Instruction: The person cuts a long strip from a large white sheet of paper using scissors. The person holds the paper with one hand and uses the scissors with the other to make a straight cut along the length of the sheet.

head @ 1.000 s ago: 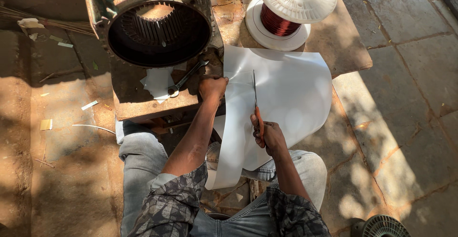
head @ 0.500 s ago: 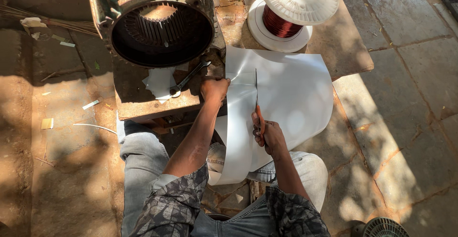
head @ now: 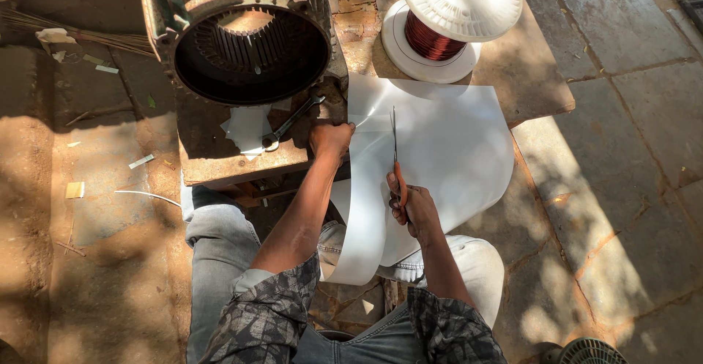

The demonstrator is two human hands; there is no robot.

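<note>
Right hand point(head: 411, 206) clamped on scissors point(head: 396, 160), cut nearly through white sheet point(head: 447, 151); left hand point(head: 331, 138) pinching far edge, short stretch left.

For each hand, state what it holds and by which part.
Right hand holds scissors by the orange handles. Left hand pins the white sheet at its left edge.

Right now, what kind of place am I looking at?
Probably an outdoor motor-rewinding workshop: a motor stator with empty slots, a spool of copper wire, and a white insulation sheet being cut with scissors, over stone paving.
</note>
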